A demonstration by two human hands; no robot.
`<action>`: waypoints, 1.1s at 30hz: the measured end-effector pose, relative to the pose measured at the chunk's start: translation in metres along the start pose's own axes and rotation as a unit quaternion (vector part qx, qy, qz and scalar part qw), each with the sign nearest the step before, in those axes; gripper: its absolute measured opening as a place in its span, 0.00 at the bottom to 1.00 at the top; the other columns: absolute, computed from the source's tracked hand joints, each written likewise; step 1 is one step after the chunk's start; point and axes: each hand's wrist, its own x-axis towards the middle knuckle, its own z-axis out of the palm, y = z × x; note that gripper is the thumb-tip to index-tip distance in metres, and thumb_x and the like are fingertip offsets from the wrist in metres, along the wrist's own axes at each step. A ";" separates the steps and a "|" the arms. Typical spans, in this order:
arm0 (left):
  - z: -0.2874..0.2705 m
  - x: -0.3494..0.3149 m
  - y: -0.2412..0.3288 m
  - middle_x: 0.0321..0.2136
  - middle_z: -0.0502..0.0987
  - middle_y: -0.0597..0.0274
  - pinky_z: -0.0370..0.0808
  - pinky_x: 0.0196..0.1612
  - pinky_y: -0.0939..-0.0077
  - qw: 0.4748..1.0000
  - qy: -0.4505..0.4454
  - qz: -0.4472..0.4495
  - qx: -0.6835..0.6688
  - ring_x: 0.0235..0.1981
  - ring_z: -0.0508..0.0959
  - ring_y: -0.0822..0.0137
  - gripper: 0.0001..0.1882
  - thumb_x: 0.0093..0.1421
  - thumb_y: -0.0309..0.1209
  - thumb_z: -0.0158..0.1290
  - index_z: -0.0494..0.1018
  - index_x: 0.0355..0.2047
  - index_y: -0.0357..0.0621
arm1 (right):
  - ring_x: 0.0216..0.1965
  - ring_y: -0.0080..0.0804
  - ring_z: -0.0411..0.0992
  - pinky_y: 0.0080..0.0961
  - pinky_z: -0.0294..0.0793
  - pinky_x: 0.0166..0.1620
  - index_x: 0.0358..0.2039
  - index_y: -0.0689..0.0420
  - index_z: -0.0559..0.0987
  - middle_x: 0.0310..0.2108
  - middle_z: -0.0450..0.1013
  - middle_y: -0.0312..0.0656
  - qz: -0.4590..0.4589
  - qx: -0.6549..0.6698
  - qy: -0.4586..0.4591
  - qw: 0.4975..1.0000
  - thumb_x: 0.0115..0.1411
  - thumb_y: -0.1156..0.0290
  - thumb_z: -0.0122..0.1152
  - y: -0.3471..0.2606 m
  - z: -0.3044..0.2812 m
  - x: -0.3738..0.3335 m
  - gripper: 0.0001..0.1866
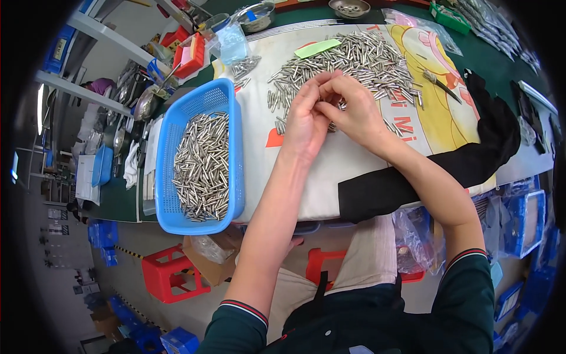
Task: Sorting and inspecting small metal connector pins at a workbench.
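Note:
Both my hands meet over the near edge of a loose pile of small metal pins (371, 56), spread on a printed white cloth (265, 112). My left hand (306, 115) has its fingers curled, and my right hand (356, 109) is bent toward it with thumb and fingers drawn together. Whatever lies between the fingertips is hidden by the hands. Left of my left hand stands a blue perforated basket (237, 159) with many similar metal pins (203, 165) in it. A green paper slip (317, 48) rests on the pile.
A black cloth (377, 192) lies along the table's front right, beneath my right forearm. A brush (439, 84) sits right of the pile. Farther back are a red bin (190, 56), a metal bowl (349, 8) and a green tray (449, 17). A red stool (171, 274) stands below.

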 end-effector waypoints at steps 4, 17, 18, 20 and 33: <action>0.005 -0.002 0.001 0.43 0.70 0.56 0.67 0.49 0.72 0.998 -0.014 0.015 0.063 0.42 0.70 0.68 0.15 0.64 0.33 0.38 0.65 0.45 0.35 | 0.25 0.32 0.71 0.24 0.71 0.30 0.28 0.63 0.76 0.24 0.72 0.43 0.079 0.080 0.001 0.994 0.46 0.76 0.58 -0.001 -0.002 0.001 0.07; 0.017 -0.010 -0.002 0.35 0.71 0.66 0.69 0.37 0.88 0.943 0.006 0.169 0.286 0.32 0.70 0.80 0.15 0.60 0.22 0.44 0.67 0.48 0.37 | 0.24 0.17 0.64 0.17 0.68 0.31 0.26 0.53 0.75 0.21 0.68 0.29 0.403 0.631 -0.108 0.654 0.55 0.61 0.60 0.015 -0.020 0.013 0.09; 0.018 -0.010 -0.004 0.35 0.71 0.66 0.69 0.37 0.88 0.943 0.006 0.168 0.286 0.32 0.70 0.80 0.15 0.60 0.22 0.44 0.67 0.48 0.37 | 0.24 0.17 0.64 0.17 0.68 0.31 0.26 0.52 0.74 0.20 0.67 0.28 0.415 0.654 -0.104 0.624 0.55 0.61 0.60 0.017 -0.016 0.010 0.09; 0.018 -0.011 -0.006 0.38 0.73 0.64 0.70 0.35 0.88 0.924 0.001 0.197 0.328 0.31 0.70 0.81 0.16 0.59 0.22 0.45 0.67 0.49 0.37 | 0.23 0.18 0.63 0.18 0.68 0.30 0.25 0.51 0.73 0.20 0.66 0.27 0.417 0.679 -0.122 0.592 0.55 0.59 0.59 0.020 -0.016 0.007 0.10; 0.006 -0.006 -0.008 0.41 0.75 0.64 0.71 0.32 0.91 0.895 0.011 0.209 0.393 0.28 0.71 0.83 0.12 0.60 0.25 0.46 0.72 0.44 0.40 | 0.21 0.18 0.61 0.16 0.67 0.27 0.24 0.53 0.70 0.19 0.64 0.29 0.444 0.689 -0.153 0.552 0.58 0.62 0.55 0.020 -0.012 0.004 0.10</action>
